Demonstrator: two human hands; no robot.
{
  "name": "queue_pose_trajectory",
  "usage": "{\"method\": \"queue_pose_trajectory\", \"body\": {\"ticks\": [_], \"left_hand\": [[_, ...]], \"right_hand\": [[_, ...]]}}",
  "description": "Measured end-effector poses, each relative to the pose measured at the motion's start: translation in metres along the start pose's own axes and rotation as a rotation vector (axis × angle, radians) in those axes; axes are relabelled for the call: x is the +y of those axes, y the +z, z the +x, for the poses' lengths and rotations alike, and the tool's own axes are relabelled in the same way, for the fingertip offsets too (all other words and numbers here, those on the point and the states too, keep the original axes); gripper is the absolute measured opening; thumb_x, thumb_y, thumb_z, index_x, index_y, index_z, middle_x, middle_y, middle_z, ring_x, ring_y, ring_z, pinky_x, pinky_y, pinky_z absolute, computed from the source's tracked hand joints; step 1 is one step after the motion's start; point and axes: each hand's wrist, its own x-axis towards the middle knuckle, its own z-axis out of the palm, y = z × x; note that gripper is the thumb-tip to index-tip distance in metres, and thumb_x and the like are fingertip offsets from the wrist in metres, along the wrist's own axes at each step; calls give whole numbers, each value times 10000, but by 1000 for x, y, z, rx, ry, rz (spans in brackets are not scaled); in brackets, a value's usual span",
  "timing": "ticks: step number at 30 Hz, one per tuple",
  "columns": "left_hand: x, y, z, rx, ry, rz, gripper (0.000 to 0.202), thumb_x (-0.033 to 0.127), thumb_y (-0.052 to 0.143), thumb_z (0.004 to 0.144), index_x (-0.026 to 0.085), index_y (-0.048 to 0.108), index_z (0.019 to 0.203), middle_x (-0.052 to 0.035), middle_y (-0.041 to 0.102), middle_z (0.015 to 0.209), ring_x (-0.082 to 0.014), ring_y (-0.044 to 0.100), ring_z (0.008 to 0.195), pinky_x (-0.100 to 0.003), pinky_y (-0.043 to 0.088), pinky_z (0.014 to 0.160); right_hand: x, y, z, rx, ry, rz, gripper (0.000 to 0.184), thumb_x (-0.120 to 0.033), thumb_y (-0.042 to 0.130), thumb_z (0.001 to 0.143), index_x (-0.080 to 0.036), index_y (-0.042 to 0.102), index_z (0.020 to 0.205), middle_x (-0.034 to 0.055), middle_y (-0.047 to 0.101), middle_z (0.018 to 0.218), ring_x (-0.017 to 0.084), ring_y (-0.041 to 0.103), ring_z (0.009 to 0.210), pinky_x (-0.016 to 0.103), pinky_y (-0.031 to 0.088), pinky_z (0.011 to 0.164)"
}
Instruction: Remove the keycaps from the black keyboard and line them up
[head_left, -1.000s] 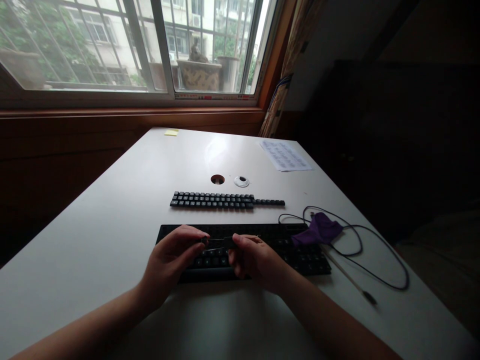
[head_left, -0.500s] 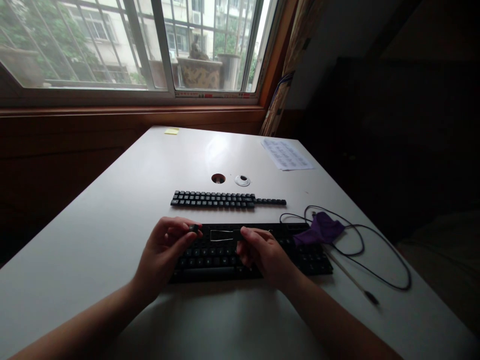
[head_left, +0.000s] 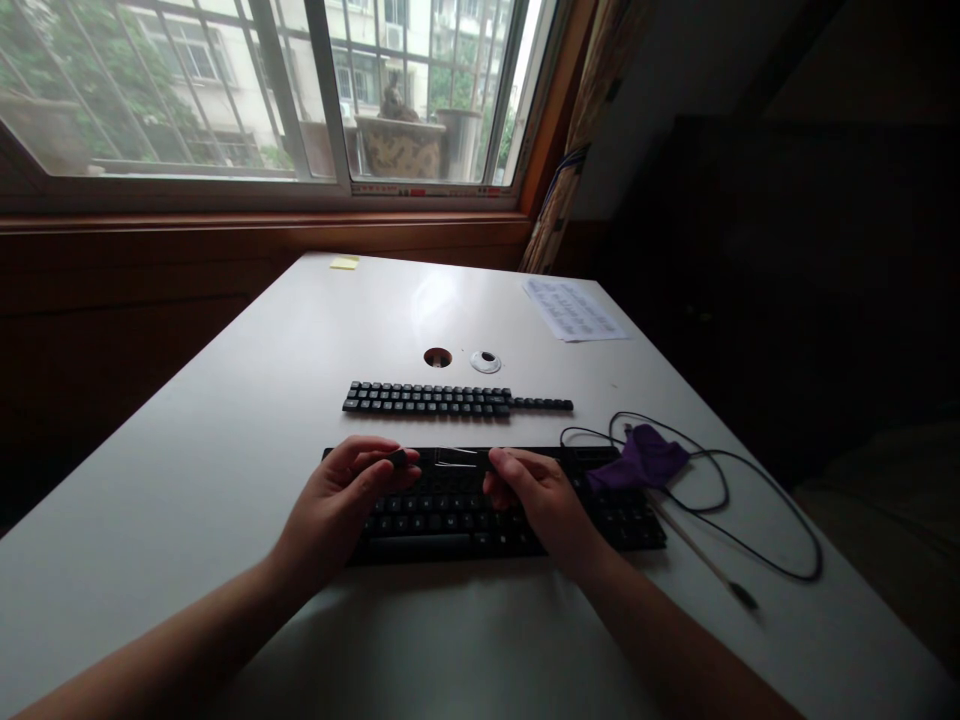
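Note:
A black keyboard (head_left: 600, 520) lies on the white desk (head_left: 225, 470) in front of me. My left hand (head_left: 337, 505) hovers over its left part and pinches a small black keycap (head_left: 397, 459) between thumb and fingers. My right hand (head_left: 536, 500) is closed on a thin wire keycap puller (head_left: 457, 458), which points left toward the keycap. Beyond the keyboard, several removed keycaps (head_left: 435, 398) sit in neat rows.
A purple cloth (head_left: 637, 455) lies at the keyboard's right end, over a looped black cable (head_left: 750, 550). Farther back are a cable hole (head_left: 437, 357), its round cap (head_left: 485, 361), a printed sheet (head_left: 574, 310) and a yellow sticky note (head_left: 344, 263). A window runs behind.
Both hands rose from the keyboard's front toward its upper rows. The left hand now holds a keycap apart from the puller's tip.

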Motion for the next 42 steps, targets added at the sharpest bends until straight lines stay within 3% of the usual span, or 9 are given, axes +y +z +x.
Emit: {"method": "queue_pose_trajectory", "body": {"ticks": [5,11,17,24,28,32,35,38,42], "left_hand": [[1,1,0,-9,4,-18,155,255,710,866,177,645,984,-52,739,1032,-179,720,914,-256,556,846],[0,2,-1,-46,56,55,108,205,695,874,186,644,967,-35,727,1056,-161,693,973,-266,546,897],[1,2,-1,-68,104,300,195,194,707,852,196,639,1035,-34,712,1034,-157,676,957,-259,543,869],[5,3,-1,-146,165,554,180,237,701,844,199,690,1019,-51,693,1050,-197,652,988,-309,541,865],[4,0,0,-162,184,658,188,266,667,876,218,708,1053,-54,697,1082,-206,650,1014,-339,520,913],[-1,-1,1,-164,137,624,243,269,673,873,228,668,1113,-49,707,1089,-202,665,1007,-339,542,897],[-4,0,0,-163,137,598,223,266,708,843,208,654,1052,-42,713,1017,-191,678,945,-320,562,847],[-5,-1,-2,-193,183,642,193,266,722,831,192,655,997,-45,700,959,-187,678,880,-307,569,788],[-7,-1,-2,-232,218,659,191,271,717,834,178,644,983,-55,682,926,-191,677,832,-314,575,743]], "right_hand": [[1,-8,2,123,-190,-165,453,-344,508,949,-197,423,530,-6,449,685,130,463,641,283,373,628],[-2,-11,-1,185,-317,-245,332,-225,537,904,-187,514,576,41,605,935,171,570,856,298,419,739],[0,-6,-3,182,-347,-224,327,-203,575,887,-196,489,572,16,654,726,147,616,697,287,453,667],[17,-3,2,116,-191,-121,148,-317,572,932,-238,447,931,-48,630,685,139,642,627,274,489,616],[24,2,3,51,-198,-49,164,-339,516,964,-260,402,1051,-44,609,781,120,625,591,237,478,519],[24,3,2,23,-292,-57,218,-292,485,979,-280,363,1159,-32,616,858,97,592,603,251,492,596],[19,3,-1,-18,-317,-192,226,-273,542,953,-265,476,1169,-21,625,818,113,597,668,252,487,635],[14,5,-2,-33,-395,-317,138,-265,662,879,-236,642,1013,-12,633,757,120,594,670,236,469,611],[12,13,-3,-75,-531,-317,129,-241,711,843,-213,702,968,-7,620,728,104,551,613,220,451,567]]}}
